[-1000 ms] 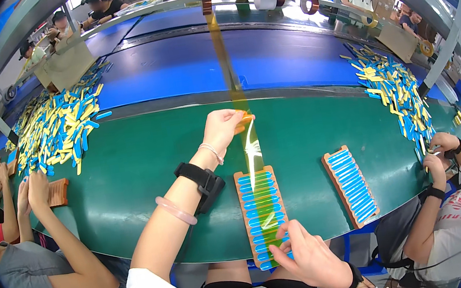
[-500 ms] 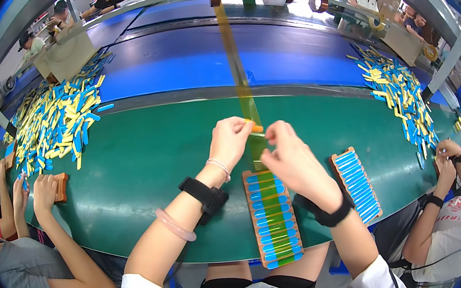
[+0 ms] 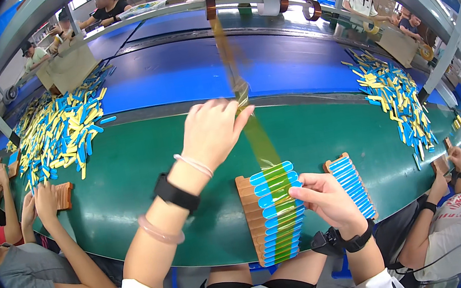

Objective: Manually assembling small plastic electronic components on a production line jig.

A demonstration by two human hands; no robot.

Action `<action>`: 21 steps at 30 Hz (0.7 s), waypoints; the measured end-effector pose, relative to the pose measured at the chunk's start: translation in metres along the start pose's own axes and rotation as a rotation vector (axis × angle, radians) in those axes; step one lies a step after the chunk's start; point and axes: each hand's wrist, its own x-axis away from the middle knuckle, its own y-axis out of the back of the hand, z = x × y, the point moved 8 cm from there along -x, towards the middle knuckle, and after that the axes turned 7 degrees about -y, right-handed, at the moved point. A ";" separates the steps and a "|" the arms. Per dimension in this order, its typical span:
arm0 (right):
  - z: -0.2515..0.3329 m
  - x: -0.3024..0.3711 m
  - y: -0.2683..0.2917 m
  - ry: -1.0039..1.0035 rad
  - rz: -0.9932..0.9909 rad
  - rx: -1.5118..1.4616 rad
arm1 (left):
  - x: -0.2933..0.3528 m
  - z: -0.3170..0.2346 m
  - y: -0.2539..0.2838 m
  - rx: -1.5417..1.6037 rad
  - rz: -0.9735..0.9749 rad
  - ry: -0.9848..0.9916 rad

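Observation:
My left hand [image 3: 211, 135] is raised over the far side of the green table, its fingers closed at the yellow see-through tape [image 3: 227, 55] that comes down from a roll. A free end of tape [image 3: 260, 145] trails below that hand to a row of blue flat sticks [image 3: 277, 196]. The tape runs lengthwise over the row, joining the sticks. My right hand [image 3: 331, 197] pinches the row's right side between thumb and fingers. The sticks sit shifted and tilted to the right on a brown grooved rack [image 3: 251, 215], whose left grooves are bare.
A second brown rack [image 3: 332, 164] with blue sticks stands to the right. Piles of yellow and blue sticks lie at left [image 3: 61, 130] and right [image 3: 393, 96]. The brown tape roll [image 3: 211, 8] hangs on a bar [image 3: 245, 0] across the back. Co-workers sit on both sides.
My left hand has moved up and away along the tape. My right hand has come down to the row of sticks, which now sits tilted off the rack's grooves.

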 end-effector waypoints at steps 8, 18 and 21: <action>0.007 0.005 -0.010 0.095 -0.022 0.147 | 0.086 -0.062 -0.042 1.802 0.235 0.513; -0.003 -0.020 0.007 -0.025 0.037 0.116 | 0.096 -0.049 -0.037 1.519 0.021 0.526; -0.014 -0.031 0.031 -0.118 -0.046 0.006 | 0.097 -0.036 -0.014 1.554 -0.200 0.542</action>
